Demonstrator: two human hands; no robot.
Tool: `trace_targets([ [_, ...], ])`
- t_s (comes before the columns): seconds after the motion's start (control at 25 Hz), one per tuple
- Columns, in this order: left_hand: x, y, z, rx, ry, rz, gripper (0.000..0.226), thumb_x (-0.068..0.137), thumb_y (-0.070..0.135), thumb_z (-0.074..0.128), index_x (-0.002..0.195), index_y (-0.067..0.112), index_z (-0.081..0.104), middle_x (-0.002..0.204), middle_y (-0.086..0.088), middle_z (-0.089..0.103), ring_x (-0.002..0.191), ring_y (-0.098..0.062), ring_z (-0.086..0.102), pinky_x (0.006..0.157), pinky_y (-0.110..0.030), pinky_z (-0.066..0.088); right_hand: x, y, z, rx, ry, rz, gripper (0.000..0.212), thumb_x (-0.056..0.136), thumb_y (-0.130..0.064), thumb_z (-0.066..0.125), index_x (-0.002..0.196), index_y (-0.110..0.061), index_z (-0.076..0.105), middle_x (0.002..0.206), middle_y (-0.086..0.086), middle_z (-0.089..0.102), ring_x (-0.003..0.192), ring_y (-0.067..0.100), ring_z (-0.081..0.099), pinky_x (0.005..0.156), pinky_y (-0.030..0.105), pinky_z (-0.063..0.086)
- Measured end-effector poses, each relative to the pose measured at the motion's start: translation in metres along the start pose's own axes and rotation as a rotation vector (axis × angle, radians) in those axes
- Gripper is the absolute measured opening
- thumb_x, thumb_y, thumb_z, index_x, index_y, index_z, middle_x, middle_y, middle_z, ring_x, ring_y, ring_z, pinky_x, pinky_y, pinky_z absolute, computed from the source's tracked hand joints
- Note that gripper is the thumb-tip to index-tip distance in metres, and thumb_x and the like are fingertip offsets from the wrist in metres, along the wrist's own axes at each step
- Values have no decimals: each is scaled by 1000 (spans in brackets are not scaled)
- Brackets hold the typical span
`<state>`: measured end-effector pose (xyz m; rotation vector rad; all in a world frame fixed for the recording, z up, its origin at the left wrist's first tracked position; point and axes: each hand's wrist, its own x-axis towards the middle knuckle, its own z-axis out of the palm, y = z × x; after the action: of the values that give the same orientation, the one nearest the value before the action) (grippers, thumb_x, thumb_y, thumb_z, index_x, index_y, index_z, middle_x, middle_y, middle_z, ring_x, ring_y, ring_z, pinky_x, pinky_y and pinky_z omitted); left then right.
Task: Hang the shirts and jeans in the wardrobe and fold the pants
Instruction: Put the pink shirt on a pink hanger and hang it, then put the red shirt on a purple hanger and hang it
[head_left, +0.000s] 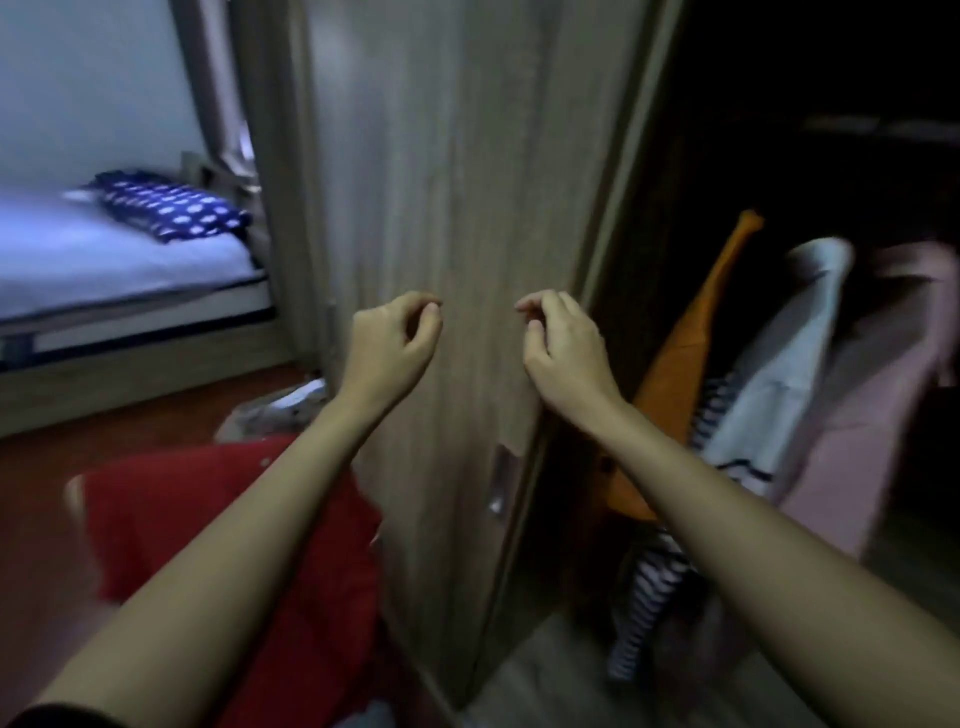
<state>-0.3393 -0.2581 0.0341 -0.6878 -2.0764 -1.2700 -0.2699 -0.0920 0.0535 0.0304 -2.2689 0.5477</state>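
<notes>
The left hand (392, 343) and right hand (563, 348) hang before the matte wood-grain wardrobe door (441, 208), fingers curled toward the thumbs and holding nothing visible. Right of it, in the dark wardrobe, hang an orange garment (691, 338), a pale shirt (779, 374), a pink garment (872, 389) and striped fabric (654, 587). A soft red cloth (249, 545) lies lower left over the reddish-brown floor (36, 519), and a dotted blue pillow (171, 205) rests on the white bed (104, 260).

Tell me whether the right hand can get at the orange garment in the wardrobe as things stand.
Probably yes. The right hand holds nothing visible and is close beside the orange garment, which shows in the open wardrobe. The wardrobe door lies to the hand's left, not between them.
</notes>
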Motion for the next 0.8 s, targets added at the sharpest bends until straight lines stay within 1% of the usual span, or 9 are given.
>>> trace_targets([
  [0.12,-38,-85,-58,243,-21,-234,36,84,31,46,98,11,72,90,-12,74,85,-27,70,77,-36,52,-15,-26,82,56,-199,-78,23,84,-16,48,99,-8,63,96,12,61,93,29,59,88,37,44],
  [0.24,-68,-151,-113,429,-70,-379,33,89,26,50,111,10,67,103,-15,72,95,-33,67,83,-38,48,-28,-50,151,69,-361,-121,35,83,-31,42,93,-7,66,90,14,64,89,32,60,84,36,43],
  [0.32,-85,-187,-138,526,-151,-419,34,92,24,51,121,10,61,113,-17,67,104,-35,62,86,-39,45,-35,-60,190,67,-450,-103,34,85,-30,44,95,-6,66,93,15,64,92,34,60,87,38,42],
  [0.4,-103,-228,-155,619,-289,-509,38,94,27,51,128,9,54,128,-15,58,118,-33,53,92,-40,38,-42,-70,228,51,-530,-59,27,89,-22,50,101,-4,65,99,18,63,98,35,58,91,38,39],
  [0.48,-116,-270,-167,698,-362,-582,49,95,38,45,131,6,49,140,-14,49,130,-29,43,101,-43,33,-49,-82,266,12,-618,-14,28,91,-21,52,110,-3,62,109,20,60,106,36,55,95,37,37],
  [0.56,-112,-302,-176,710,-376,-655,60,94,49,33,125,2,52,132,-21,53,123,-36,48,99,-45,38,-56,-94,293,2,-693,13,39,93,-25,49,126,-3,53,126,21,52,119,36,48,103,37,33],
  [0.64,-95,-319,-183,720,-457,-809,62,96,52,29,118,1,56,123,-25,58,112,-41,54,93,-43,42,-64,-105,315,-14,-766,-12,52,96,-32,44,140,-6,36,147,16,35,136,31,33,112,37,24],
  [0.72,-73,-335,-188,714,-598,-969,68,94,57,31,125,2,54,131,-25,52,118,-41,51,96,-42,42,-74,-119,339,-83,-825,-96,60,97,-40,37,148,-12,20,157,8,17,144,23,16,116,37,15],
  [0.8,-54,-340,-187,705,-769,-1003,69,94,56,37,131,0,49,138,-23,47,124,-39,47,99,-39,40,-85,-131,355,-138,-866,-149,61,98,-45,32,149,-17,14,159,3,11,146,20,7,117,39,11],
])
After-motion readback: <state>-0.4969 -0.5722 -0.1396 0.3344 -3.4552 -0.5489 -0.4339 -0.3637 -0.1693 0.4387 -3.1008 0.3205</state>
